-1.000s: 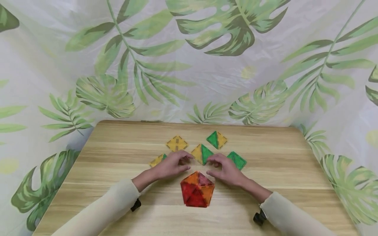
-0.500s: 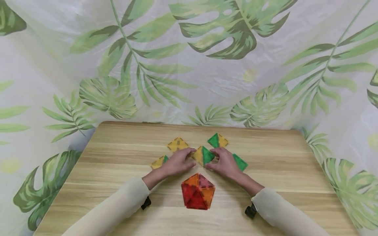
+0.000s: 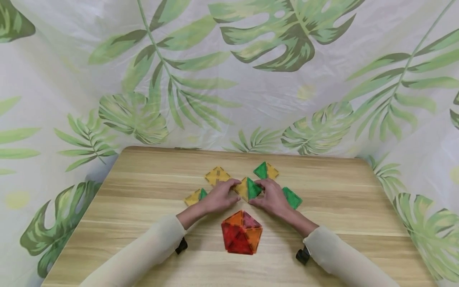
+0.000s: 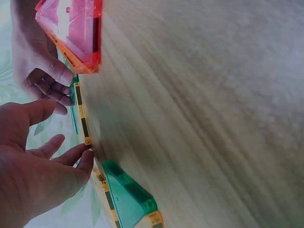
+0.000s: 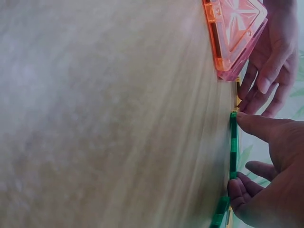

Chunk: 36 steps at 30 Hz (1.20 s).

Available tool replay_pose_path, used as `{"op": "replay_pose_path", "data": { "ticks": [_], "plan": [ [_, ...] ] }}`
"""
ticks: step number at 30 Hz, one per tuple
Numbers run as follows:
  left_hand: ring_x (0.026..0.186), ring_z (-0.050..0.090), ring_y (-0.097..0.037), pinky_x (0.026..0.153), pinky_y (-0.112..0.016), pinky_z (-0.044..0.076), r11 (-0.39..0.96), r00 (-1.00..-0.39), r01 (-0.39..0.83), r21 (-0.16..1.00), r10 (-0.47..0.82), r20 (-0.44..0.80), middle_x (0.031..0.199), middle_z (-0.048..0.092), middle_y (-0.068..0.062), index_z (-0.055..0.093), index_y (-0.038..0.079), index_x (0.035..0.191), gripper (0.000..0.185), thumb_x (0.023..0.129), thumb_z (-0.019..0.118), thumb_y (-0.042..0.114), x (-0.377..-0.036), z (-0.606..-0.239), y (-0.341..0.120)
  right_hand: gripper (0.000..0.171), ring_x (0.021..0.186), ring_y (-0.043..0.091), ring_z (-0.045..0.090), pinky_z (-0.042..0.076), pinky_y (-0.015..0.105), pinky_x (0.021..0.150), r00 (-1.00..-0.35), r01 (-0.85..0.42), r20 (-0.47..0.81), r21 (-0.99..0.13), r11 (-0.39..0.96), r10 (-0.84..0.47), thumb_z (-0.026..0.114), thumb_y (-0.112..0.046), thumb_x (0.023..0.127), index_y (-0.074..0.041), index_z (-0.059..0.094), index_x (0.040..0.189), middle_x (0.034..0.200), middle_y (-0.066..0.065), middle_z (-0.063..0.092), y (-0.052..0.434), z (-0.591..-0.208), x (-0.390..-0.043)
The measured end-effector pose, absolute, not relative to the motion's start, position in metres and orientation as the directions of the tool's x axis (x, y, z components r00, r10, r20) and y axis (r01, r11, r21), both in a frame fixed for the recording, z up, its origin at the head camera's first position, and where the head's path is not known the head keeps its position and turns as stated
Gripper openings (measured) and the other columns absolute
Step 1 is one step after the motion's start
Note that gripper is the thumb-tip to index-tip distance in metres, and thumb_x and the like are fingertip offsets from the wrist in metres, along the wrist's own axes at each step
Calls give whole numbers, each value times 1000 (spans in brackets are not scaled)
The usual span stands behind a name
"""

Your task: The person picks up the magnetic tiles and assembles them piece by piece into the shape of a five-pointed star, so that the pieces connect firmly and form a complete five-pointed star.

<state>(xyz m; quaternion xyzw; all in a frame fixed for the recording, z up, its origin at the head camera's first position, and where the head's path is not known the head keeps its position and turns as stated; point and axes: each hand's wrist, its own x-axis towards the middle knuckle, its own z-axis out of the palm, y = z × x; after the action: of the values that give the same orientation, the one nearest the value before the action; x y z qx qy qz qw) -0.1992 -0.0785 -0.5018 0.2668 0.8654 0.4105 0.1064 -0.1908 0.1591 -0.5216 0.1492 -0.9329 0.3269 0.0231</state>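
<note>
Side by side in the middle of the wooden table lie a yellow triangular magnetic tile (image 3: 242, 189) and a green triangular magnetic tile (image 3: 253, 189), forming a diamond. My right hand (image 3: 273, 198) grips the green tile, thumb at its near corner and fingers at its far right corner, as the right wrist view shows. On the other side, my left hand (image 3: 219, 197) is spread around the yellow tile's left corner. Its fingertips (image 4: 86, 156) are right at that corner, and its thumb (image 4: 42, 111) stands apart. Nearer the body sits a domed red, orange and pink tile shape (image 3: 242, 235).
More tile diamonds lie around the hands: yellow (image 3: 217, 175) at back left, green and yellow (image 3: 266, 170) at back right, green (image 3: 292, 198) at right, and yellow and green (image 3: 195, 196) at left, partly behind the left hand. A leaf-print cloth (image 3: 201, 79) hangs behind the table (image 3: 340, 191).
Both hands have moved inward around the middle diamond. The right thumb and fingers have closed on the green tile. The domed shape stays in place.
</note>
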Motion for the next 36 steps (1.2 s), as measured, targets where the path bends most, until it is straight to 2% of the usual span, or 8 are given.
{"op": "replay_pose_path", "data": {
  "ticks": [7,11,16,21,28,36],
  "plan": [
    [135,57,-42,114,-53,47,449,-853,277,850,521,3,142,62,-27,59,-10,140,43,99,68,-2,-204,-501,-75,67,92,19,59,53,37,77,-956,-289,150,-619,730,-252,100,-30,72,-6,74,129,112,8,67,160,-524,-192],
    [134,59,-41,111,-52,50,427,-866,257,867,500,10,140,63,-26,63,-10,135,37,98,65,-9,-207,-501,-73,61,88,18,59,52,32,75,-955,-291,160,-673,680,-251,100,-24,72,-8,76,126,106,7,63,161,-524,-192],
    [123,66,-36,106,-49,55,477,-892,220,851,452,-22,131,70,-19,70,-5,126,32,96,64,-12,-209,-501,-71,45,92,17,64,56,27,78,-967,-212,83,-790,576,-242,93,-10,81,-8,76,123,109,9,67,164,-525,-192],
    [114,69,-29,101,-44,57,489,-899,158,858,431,-80,124,74,-13,76,1,118,28,96,65,-11,-209,-501,-73,30,102,22,70,59,25,85,-963,-118,-6,-890,440,-270,80,0,92,-5,76,121,115,11,74,167,-523,-194],
    [115,70,-30,91,-35,60,364,-847,122,923,523,-94,130,71,-16,76,2,123,27,100,65,-7,-210,-497,-89,26,109,25,71,58,23,90,-942,-85,-25,-947,310,-335,75,3,94,0,76,120,120,14,75,173,-519,-197],
    [118,70,-30,92,-32,61,246,-789,56,968,604,-108,133,68,-19,73,-2,127,30,98,69,-8,-206,-491,-112,29,104,18,71,59,24,86,-910,-19,-62,-981,191,-409,74,1,95,3,73,124,123,17,73,168,-512,-195]
  ]
}}
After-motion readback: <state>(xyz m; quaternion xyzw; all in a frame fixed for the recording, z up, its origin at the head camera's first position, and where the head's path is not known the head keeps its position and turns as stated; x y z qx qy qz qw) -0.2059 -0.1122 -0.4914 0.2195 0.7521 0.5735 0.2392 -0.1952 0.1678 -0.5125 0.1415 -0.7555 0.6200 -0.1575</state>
